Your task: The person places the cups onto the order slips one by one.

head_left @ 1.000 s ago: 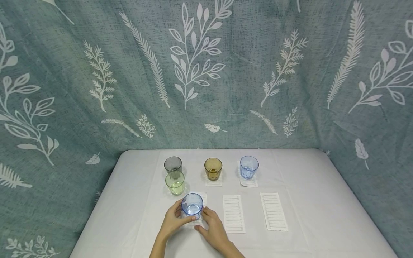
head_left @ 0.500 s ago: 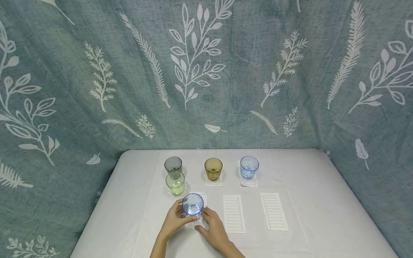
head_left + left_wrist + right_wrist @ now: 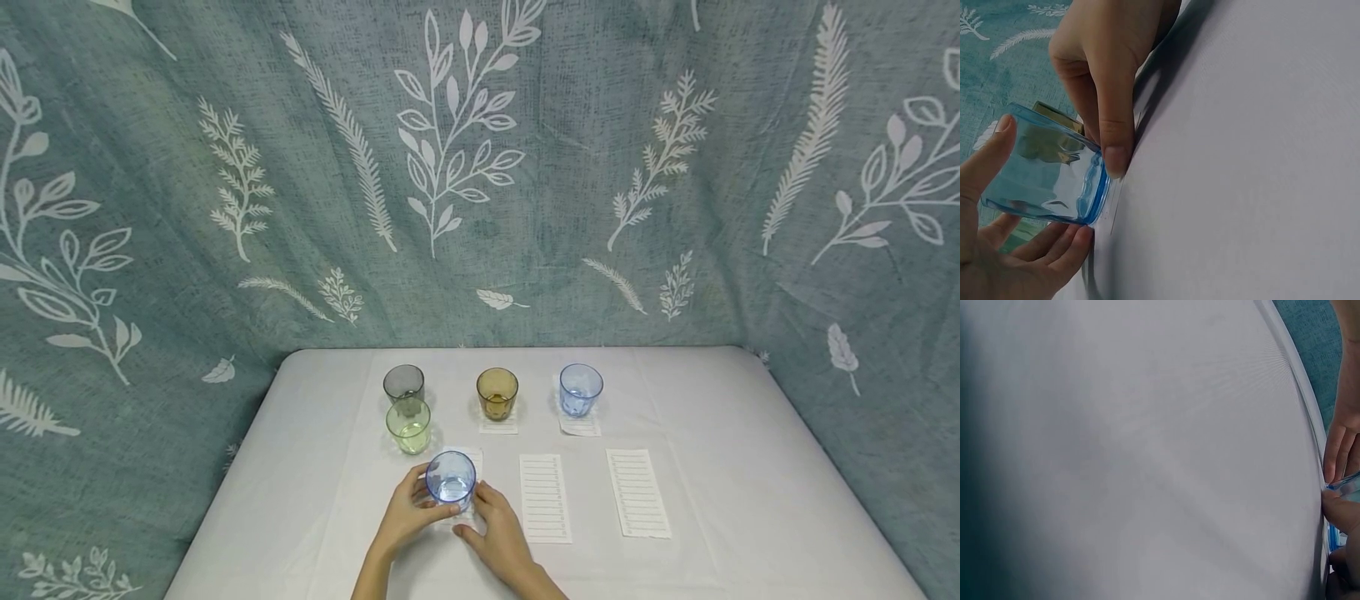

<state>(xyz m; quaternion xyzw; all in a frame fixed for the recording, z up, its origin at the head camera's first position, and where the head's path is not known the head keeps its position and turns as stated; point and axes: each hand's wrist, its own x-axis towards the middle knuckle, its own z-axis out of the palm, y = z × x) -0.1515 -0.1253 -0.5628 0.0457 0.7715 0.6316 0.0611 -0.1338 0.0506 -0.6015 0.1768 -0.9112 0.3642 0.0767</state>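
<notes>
In the head view, a clear blue drinking glass [image 3: 451,482] stands near the front of the table, low over a lined paper strip [image 3: 475,458]. My left hand [image 3: 405,512] grips it from the left, thumb across the front and fingers round the far side. On the other side my right hand [image 3: 497,533] rests with its fingertips beside the base and its thumb stretched toward the paper. The left wrist view shows the right thumb [image 3: 1116,137] straight, its tip right at the base of the glass. In the right wrist view the glass is mostly hidden.
A green glass [image 3: 408,427] stands just beyond my left hand, before a grey glass [image 3: 403,381]. Further right are an amber glass [image 3: 497,393] and another blue glass [image 3: 581,390], each on paper. Two lined strips, one in the middle [image 3: 545,498] and one farther right [image 3: 638,493], lie flat.
My left hand and the blue glass have edged very slightly to the right. The right hand has stayed in place, and the other glasses stand as before.
</notes>
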